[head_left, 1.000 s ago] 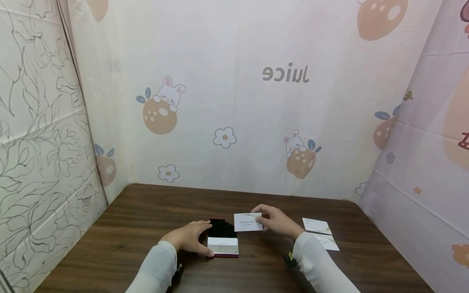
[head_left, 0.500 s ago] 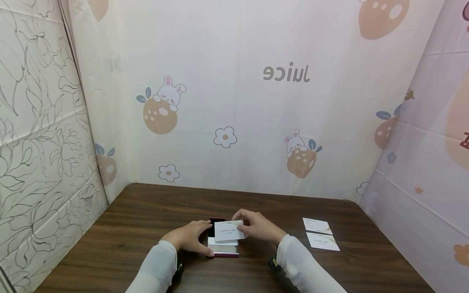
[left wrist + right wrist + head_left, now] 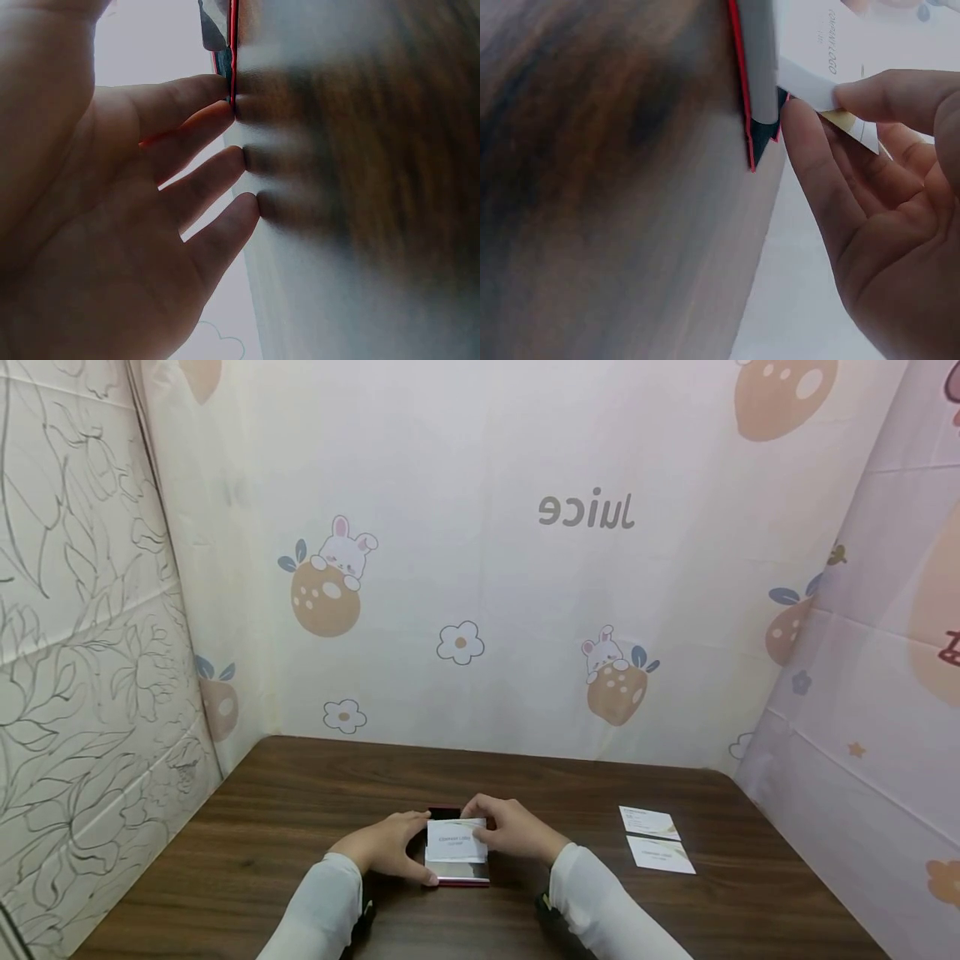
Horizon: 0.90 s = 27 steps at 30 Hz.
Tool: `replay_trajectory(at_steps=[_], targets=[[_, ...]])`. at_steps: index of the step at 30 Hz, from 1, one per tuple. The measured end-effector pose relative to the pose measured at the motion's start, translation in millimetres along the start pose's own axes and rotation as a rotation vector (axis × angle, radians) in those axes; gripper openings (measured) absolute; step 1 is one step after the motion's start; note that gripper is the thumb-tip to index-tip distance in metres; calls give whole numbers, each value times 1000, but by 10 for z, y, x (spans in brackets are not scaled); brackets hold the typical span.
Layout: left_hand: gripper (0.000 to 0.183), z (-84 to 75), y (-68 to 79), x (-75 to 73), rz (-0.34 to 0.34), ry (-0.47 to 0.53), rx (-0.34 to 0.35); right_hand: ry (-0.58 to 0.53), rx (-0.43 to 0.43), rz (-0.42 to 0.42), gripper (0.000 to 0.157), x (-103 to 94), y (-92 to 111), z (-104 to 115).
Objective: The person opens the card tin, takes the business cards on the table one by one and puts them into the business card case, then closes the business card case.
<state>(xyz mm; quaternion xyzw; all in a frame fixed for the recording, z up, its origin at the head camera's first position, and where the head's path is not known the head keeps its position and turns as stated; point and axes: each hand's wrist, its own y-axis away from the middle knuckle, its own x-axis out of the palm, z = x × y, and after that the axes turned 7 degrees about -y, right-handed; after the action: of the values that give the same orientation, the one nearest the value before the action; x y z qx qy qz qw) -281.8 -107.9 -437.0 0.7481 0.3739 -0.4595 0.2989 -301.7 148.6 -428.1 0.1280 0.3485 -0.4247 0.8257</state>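
A white business card printed with a company logo is pinched by its right end between the thumb and fingers of my right hand. It lies over an open business card holder with a silver inner plate, black lining and red edge. In the right wrist view the card bends slightly beside the holder. My left hand holds the holder along its left side, thumb at the near corner and fingers at the far one. Its other fingertips rest on the table in the left wrist view.
Two more business cards, an upper one and a lower one, lie on the right of the brown wooden table. A printed curtain hangs behind the table's far edge.
My right hand has carried the business card leftward from beside the card holder to over it, then slightly farther left and nearer. My left hand has stayed at the holder.
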Motion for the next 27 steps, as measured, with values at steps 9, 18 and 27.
replay_trajectory(at_steps=[9,18,27], targets=[[101,-51,19,24,1,7,-16,69,-26,5,22,20,25,-36],[95,-76,48,64,12,22,-23,115,-6,69,21,33,109,-13],[94,-102,74,76,8,19,-22,157,-10,149,15,7,178,20]])
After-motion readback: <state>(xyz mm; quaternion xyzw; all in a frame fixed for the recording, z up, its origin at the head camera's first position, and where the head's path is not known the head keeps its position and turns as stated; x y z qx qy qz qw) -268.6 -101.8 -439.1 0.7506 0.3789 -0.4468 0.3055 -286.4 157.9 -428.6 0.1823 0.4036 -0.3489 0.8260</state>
